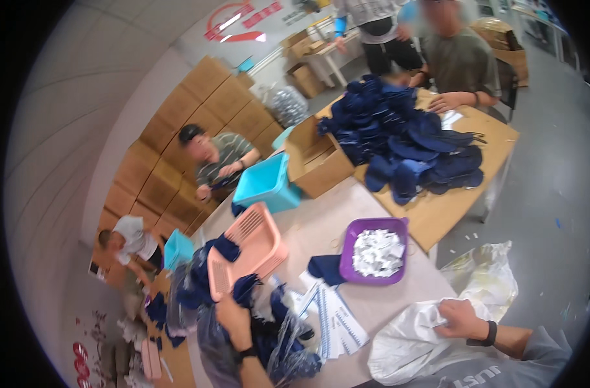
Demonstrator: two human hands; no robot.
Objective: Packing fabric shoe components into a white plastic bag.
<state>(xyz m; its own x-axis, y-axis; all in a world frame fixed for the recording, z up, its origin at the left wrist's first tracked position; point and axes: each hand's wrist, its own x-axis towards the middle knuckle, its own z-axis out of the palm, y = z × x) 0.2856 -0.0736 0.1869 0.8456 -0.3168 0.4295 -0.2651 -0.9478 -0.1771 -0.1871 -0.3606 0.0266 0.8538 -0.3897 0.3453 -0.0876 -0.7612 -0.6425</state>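
Note:
My right hand [460, 318], with a dark wristband, has its fingers closed on a crumpled white sack [405, 346] at the table's near right edge. My left hand [233, 320] is curled at the lower corner of a pink slotted basket [279, 249], among clear plastic bags [211, 333] and navy fabric pieces [259, 343]. What its fingers hold is hidden. Between my hands lie printed white sheets [337, 326] with blue borders. Beyond them, a purple tray [348, 262] holds many small white pieces, and a flat navy piece [325, 268] touches its left side.
A turquoise bin [263, 184] and an open cardboard box [324, 174] stand farther back. Navy fabric items [379, 119] are heaped on the adjoining wooden table [495, 132]. Several people work around the tables. Stacked cartons [159, 181] line the left wall.

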